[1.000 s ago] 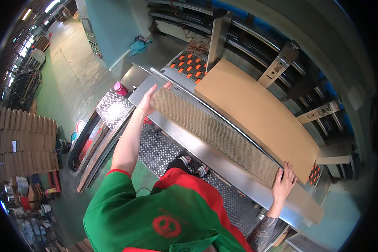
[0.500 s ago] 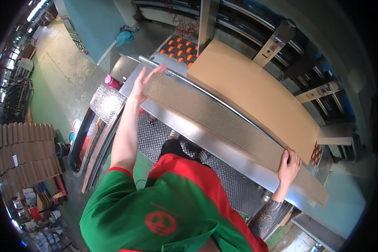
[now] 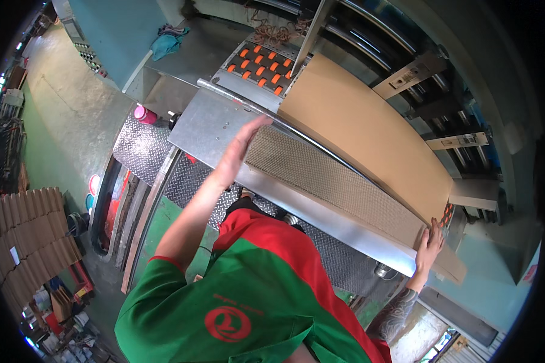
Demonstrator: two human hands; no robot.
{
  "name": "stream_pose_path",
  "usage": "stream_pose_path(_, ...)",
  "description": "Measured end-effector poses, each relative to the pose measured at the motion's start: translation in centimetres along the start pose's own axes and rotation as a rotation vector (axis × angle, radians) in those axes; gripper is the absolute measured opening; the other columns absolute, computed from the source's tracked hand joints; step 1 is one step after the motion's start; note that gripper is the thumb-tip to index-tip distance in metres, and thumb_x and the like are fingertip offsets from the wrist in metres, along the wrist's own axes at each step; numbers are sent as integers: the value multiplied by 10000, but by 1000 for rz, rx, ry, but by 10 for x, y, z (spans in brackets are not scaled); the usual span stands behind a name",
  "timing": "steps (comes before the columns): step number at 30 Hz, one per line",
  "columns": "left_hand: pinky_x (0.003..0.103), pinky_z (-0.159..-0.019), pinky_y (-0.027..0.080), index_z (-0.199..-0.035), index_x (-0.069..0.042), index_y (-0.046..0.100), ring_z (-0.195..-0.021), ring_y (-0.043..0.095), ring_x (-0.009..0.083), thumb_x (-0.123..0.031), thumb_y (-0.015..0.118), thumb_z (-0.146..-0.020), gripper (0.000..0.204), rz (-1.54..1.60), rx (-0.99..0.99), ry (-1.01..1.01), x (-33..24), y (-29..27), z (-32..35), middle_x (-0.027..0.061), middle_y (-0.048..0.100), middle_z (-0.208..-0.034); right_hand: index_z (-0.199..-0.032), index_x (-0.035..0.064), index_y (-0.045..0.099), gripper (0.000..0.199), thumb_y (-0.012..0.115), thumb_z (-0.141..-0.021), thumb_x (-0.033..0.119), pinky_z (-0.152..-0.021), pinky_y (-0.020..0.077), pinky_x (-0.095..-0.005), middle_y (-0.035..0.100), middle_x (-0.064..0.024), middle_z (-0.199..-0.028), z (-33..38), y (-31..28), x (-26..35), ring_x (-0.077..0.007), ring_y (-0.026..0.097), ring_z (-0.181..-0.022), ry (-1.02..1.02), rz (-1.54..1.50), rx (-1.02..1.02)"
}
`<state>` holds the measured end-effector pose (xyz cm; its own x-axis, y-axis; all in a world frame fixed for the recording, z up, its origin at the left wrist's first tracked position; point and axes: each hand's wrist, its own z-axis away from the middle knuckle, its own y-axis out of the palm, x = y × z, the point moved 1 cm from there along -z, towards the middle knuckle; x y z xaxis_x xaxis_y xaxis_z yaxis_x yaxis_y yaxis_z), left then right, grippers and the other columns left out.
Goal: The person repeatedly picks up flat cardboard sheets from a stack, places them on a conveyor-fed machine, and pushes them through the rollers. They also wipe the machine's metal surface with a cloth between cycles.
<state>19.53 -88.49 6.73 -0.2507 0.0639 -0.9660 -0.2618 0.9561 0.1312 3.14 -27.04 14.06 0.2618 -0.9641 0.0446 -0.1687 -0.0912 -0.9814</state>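
A stack of corrugated cardboard sheets (image 3: 327,175) lies along the metal table in front of me, its fluted edges facing up toward me. My left hand (image 3: 242,151) is flat and upright against the stack's left end, fingers straight and held together. Near the other end, my right hand (image 3: 429,245) rests on the cardboard with its fingers stretched out. Neither hand is wrapped round anything. Just past the stack runs a long metal bar (image 3: 297,134). Beyond that bar sits a larger pile of flat brown cardboard (image 3: 366,124).
Orange rollers (image 3: 260,68) sit in a plate at the far left of the table (image 3: 206,118). A pink cup (image 3: 144,114) stands on a treadplate step. Machine rods and brackets (image 3: 412,75) border the far side. Corrugated stacks (image 3: 30,236) stand at lower left.
The corrugated stack's left end has shifted right along the table, with my left hand against it. My right hand has moved slightly right, and its fingers have straightened.
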Motion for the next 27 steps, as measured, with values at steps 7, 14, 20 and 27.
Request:
stream_pose_path(7, 395, -1044, 459, -1370, 50, 573, -1182, 628, 294, -462, 487, -1036, 617, -170, -180, 174, 17, 19, -18, 168, 640, -1238, -1279, 38, 653, 389, 458, -1096, 320, -1095, 420, -516, 650, -175, -1297, 6, 23, 61, -411, 562, -1260, 29, -105, -124)
stream_pose_path(14, 376, -1011, 485, -1227, 66, 664, -1120, 657, 265, -422, 408, -1018, 589, -207, -319, 152, 24, 19, -26, 177, 707, -1169, -1136, 26, 713, 359, 482, -1047, 285, -1024, 473, -505, 712, -175, -1140, 7, 31, 59, -411, 628, -1135, 24, -205, -309)
stream_pose_path(20, 454, -1087, 504, -1334, 62, 614, -1190, 658, 324, -393, 380, -1045, 588, -29, -329, 109, 20, -33, -44, 204, 672, -1271, -1159, 104, 729, 314, 604, -987, 335, -1078, 436, -525, 697, -157, -1195, 6, 25, 102, -380, 602, -1224, 99, -228, -381)
stream_pose_path(27, 452, -1163, 431, -1417, 48, 543, -1301, 579, 310, -444, 420, -1035, 635, -42, -236, 45, 47, -69, -38, 205, 611, -1354, -1210, 42, 652, 447, 618, -996, 433, -1191, 309, -602, 640, -147, -1234, -11, 4, 141, -363, 564, -1259, 129, -144, -78)
